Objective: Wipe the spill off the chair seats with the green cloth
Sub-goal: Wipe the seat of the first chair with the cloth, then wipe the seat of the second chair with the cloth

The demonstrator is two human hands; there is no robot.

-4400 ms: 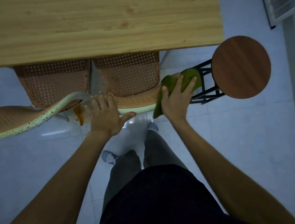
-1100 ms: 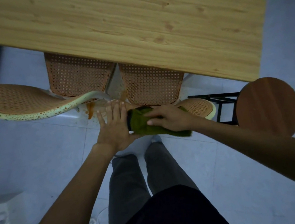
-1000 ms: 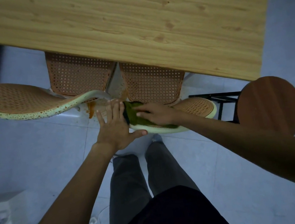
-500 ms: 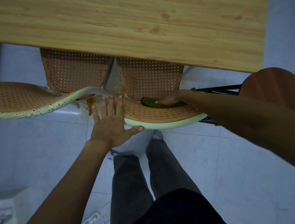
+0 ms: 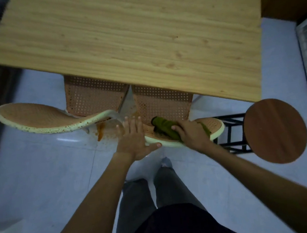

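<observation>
Two woven orange chairs with cream rims stand tucked under a wooden table. My right hand (image 5: 191,134) presses the bunched green cloth (image 5: 164,127) onto the backrest (image 5: 214,126) of the right chair, near its cream rim. My left hand (image 5: 134,137) lies flat with fingers spread on the left end of that same backrest. An orange spill streak (image 5: 100,132) runs down beside the left chair's backrest (image 5: 40,117), whose cream rim is speckled with orange drops. The right chair's seat (image 5: 163,103) shows between my hands and the table.
The wooden table (image 5: 126,35) covers most of both seats. A round brown stool (image 5: 275,131) on a black frame stands right of the chairs. My legs stand on the pale tiled floor (image 5: 42,186) below. A white object lies at the lower left edge.
My right hand has pulled the cloth back from the seat to the backrest near the rim. My left hand has stayed on the backrest. The view has tilted to show more of the table.
</observation>
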